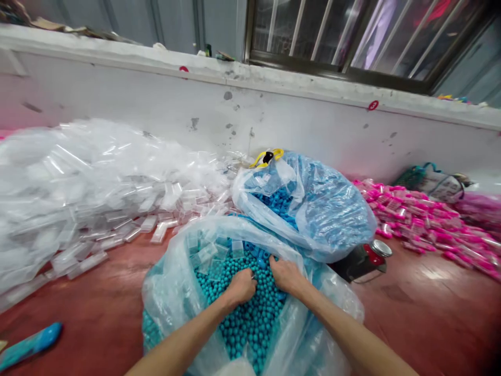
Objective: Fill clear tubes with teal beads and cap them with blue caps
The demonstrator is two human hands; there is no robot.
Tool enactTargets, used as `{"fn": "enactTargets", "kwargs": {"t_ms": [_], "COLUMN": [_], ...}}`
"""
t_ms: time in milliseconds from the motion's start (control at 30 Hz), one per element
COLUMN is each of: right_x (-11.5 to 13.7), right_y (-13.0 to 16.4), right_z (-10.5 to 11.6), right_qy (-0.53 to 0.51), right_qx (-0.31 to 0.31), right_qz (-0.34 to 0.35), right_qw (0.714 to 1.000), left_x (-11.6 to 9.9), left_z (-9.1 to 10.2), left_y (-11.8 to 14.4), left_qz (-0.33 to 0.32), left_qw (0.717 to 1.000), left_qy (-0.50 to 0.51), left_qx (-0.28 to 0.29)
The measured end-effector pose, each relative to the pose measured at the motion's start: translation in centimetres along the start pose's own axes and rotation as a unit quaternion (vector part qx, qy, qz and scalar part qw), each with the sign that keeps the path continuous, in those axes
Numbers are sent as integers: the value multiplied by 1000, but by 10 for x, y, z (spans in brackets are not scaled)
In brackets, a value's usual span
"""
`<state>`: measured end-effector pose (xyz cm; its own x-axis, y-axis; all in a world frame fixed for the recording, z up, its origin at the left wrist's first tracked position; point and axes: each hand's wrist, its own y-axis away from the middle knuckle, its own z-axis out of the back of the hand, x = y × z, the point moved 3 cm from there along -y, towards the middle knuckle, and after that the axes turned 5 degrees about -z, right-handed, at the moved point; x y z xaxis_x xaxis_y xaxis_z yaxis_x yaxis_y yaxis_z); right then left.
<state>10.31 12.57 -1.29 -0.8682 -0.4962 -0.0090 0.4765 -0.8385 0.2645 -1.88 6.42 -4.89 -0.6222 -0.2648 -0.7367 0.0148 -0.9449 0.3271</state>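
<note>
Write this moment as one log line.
left hand: at beads; right hand: at beads, near blue pieces; bead bag: open, clear pieces inside

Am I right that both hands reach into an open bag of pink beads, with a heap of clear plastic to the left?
Nearly: the beads are teal, not pink, as the head view shows. The left hand and right hand reach into the open bag, with clear plastic to the left.
</note>
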Motion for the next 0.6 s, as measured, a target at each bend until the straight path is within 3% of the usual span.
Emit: {"fn": "enactTargets", "kwargs": {"t_ms": [133, 333, 433, 600], "right_x": [-1, 10, 24, 50], "right_y": [5, 17, 11, -19], "right_z": [1, 15, 24, 27], "right_qy": [21, 14, -10, -70], "right_qx": [-3, -42, -66, -67], "right_qz": [17, -14, -31, -31], "right_qw": [1000, 999, 997, 995], "left_x": [-5, 3, 11, 21], "left_z": [-15, -17, -14, -1], "left_y": [-15, -12, -7, 10], "left_qz": [37, 18, 17, 29], "left_qw": [980, 893, 864, 854], "left_qy": [193, 442, 499, 517], "left_qx": [25, 81, 72, 50]}}
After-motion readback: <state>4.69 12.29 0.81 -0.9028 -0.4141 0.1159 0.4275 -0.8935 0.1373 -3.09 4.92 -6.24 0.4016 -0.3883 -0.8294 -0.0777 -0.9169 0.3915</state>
